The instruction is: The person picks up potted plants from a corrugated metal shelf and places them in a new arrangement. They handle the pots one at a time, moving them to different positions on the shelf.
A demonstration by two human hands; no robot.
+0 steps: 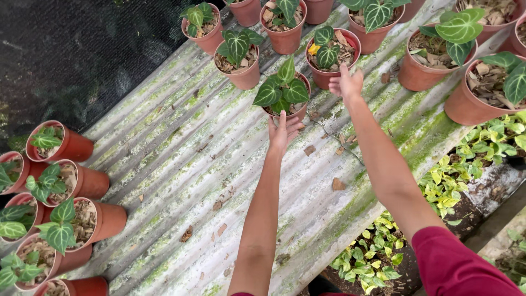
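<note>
Two hands reached across a corrugated tabletop (181, 164). Left hand (283, 131), fingers spread, touched the near rim of a terracotta pot (298, 111) holding a veined plant (282, 87). Right hand (346, 83), fingers loosely apart and clasping nothing, rested against a second pot (323, 79) just behind.

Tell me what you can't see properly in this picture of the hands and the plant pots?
Head view, the only one:
- The left hand covers the lower front of the nearest pot, so its grip there is unclear.
- The right hand is seen from the back; its fingertips and any contact with the pot with a yellow leaf are hidden.
- Top-row pots are cut off by the top edge.
- Behind the black netting, everything is blurred and dark.
</note>
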